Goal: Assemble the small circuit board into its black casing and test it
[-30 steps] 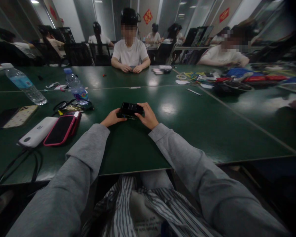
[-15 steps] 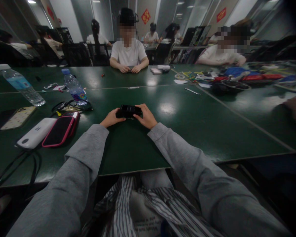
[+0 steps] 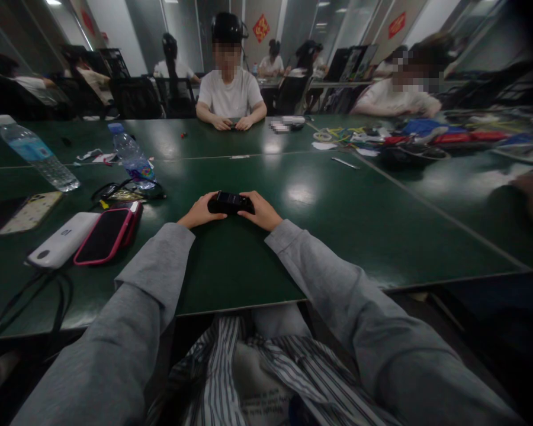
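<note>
Left hand and right hand gripping black device, blue-capped bottle leftward, contents unclear

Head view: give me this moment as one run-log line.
left hand: holds black device at its left end | right hand: at its right end | pink-edged phone: on green table, left of both hands

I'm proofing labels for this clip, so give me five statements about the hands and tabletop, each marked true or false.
1. The left hand and right hand both hold the black device. True.
2. The white device lies on the tabletop, beside the pink-rimmed phone. True.
3. The tabletop is white. False: it is green.
4. The right hand is nearer the blue-capped bottle than the left hand. False: the left hand is nearer.
5. Both sleeves are grey. True.
</note>
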